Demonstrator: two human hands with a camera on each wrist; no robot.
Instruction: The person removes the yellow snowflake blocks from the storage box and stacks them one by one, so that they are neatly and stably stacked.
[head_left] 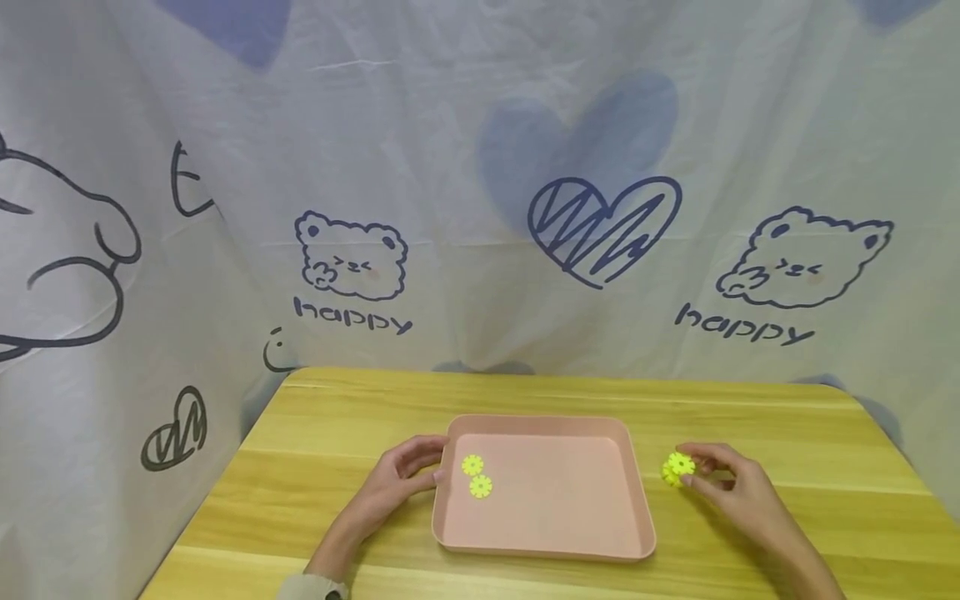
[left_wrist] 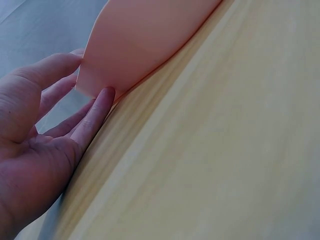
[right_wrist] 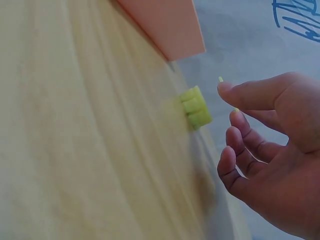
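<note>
A shallow pink tray (head_left: 555, 533) lies on the table, with two yellow flower-shaped discs (head_left: 481, 486) flat inside near its left side. At the tray's left wall, the fingertips and thumb of my left hand (head_left: 397, 479) touch the outside, seen close up in the left wrist view. To the right of the tray, my right hand (head_left: 735, 487) pinches a yellow flower-shaped disc (head_left: 681, 463) between thumb and fingers. In the right wrist view only slivers of that disc show past the thumb. Beside the fingertips there, a small stack of yellow discs (right_wrist: 196, 108) stands on the table.
The wood-grain table (head_left: 360, 400) reaches back to a pale cloth (head_left: 465, 333) printed with hearts, bear faces and words. The cloth also hangs along the left side. The tray's raised walls stand between the two hands.
</note>
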